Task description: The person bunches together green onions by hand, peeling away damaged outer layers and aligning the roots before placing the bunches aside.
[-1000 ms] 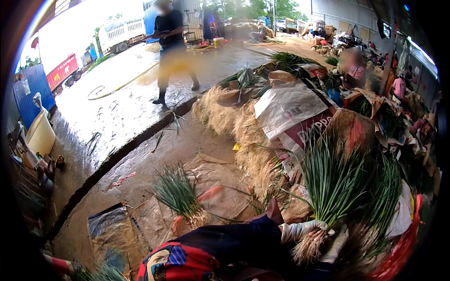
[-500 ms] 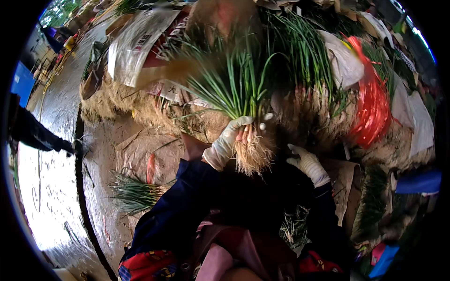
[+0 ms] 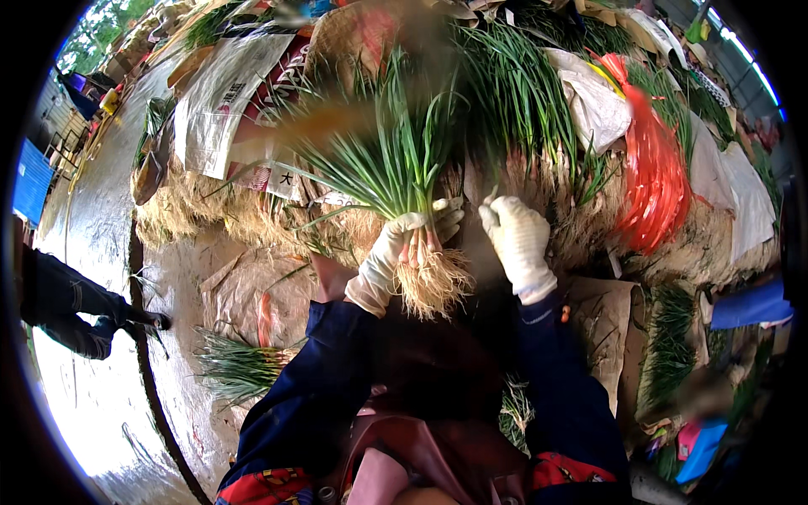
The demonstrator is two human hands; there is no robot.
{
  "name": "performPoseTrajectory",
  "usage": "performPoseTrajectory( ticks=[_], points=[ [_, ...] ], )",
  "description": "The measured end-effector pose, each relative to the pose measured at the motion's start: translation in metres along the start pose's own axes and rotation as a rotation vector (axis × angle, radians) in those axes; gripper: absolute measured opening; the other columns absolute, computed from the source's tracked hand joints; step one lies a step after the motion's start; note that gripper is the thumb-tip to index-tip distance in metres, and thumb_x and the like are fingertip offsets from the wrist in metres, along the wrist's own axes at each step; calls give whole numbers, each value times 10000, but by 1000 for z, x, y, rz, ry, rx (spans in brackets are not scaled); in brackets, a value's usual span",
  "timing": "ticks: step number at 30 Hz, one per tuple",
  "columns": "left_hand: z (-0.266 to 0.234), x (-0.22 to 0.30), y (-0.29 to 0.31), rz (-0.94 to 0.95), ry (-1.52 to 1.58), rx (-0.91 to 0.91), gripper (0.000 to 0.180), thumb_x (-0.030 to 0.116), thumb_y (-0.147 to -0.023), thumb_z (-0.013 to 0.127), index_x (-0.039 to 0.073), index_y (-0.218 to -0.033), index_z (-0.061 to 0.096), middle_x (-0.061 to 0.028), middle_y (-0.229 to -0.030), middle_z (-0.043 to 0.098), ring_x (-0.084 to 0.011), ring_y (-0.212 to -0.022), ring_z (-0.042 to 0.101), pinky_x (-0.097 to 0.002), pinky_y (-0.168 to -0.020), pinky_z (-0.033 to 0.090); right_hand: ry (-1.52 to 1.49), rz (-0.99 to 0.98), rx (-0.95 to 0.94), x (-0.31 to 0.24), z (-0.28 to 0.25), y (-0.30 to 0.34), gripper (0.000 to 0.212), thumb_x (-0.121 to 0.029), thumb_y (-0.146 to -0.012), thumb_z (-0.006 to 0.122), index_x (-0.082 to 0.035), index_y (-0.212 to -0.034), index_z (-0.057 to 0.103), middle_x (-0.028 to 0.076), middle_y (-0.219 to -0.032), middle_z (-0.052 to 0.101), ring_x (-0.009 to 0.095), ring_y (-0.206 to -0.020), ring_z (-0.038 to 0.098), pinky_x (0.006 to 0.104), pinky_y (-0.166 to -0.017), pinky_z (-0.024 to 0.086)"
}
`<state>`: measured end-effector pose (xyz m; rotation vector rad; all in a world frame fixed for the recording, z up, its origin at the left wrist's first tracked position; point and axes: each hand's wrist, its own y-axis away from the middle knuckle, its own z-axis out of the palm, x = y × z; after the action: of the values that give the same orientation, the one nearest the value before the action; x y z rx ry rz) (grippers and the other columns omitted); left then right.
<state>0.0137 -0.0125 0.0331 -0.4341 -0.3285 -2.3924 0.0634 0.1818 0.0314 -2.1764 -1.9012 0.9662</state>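
Green-leafed, pale-rooted onion bunch (image 3: 409,181) sat left of the glossy red plastic strands (image 3: 652,181) | white-gloved left hand (image 3: 388,257) gripped it! | white-gloved right hand (image 3: 517,245) curled closed, any hold unclear | slack fingers risked spilling stalks

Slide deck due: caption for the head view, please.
Gloved left hand holds a bunch of green onions, roots down; gloved right hand beside it.

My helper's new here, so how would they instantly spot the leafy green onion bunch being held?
Start at the wide heap of green-topped onions across the top. Near the picture's centre, find the left hand in a whitish glove. It grips a leafy green bunch with pale roots, the only bunch held, its leaves fanning toward the heap.
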Motion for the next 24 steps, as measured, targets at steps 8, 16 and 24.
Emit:
performPoseTrajectory(
  ticks=[8,16,24],
  points=[
    [-35,3,-6,-171,-23,-52,479,156,-812,584,-85,-1209,467,-183,-778,639,-242,-607,614,-340,-642,537,-986,29,-249,-30,-19,20,190,-236,-839,631,-53,-880,604,51,-789,667,137,-628,596,255,-597,499],
    [-51,-3,-12,-186,-32,-176,508,182,-799,583,-52,-1229,446,-255,-1183,500,-316,-951,572,-420,-829,486,-1447,537,-385,-12,27,7,716,-638,-829,427,10,-1112,543,106,-986,588,165,-786,551,296,-797,429],
    [-47,-13,-16,-198,-25,-166,471,179,-800,568,-39,-1205,465,-234,-1287,441,-296,-1024,546,-391,-802,507,-1346,400,-10,33,80,12,191,-248,-857,605,-70,-790,624,39,-757,645,117,-575,553,287,-566,468]
  ],
)
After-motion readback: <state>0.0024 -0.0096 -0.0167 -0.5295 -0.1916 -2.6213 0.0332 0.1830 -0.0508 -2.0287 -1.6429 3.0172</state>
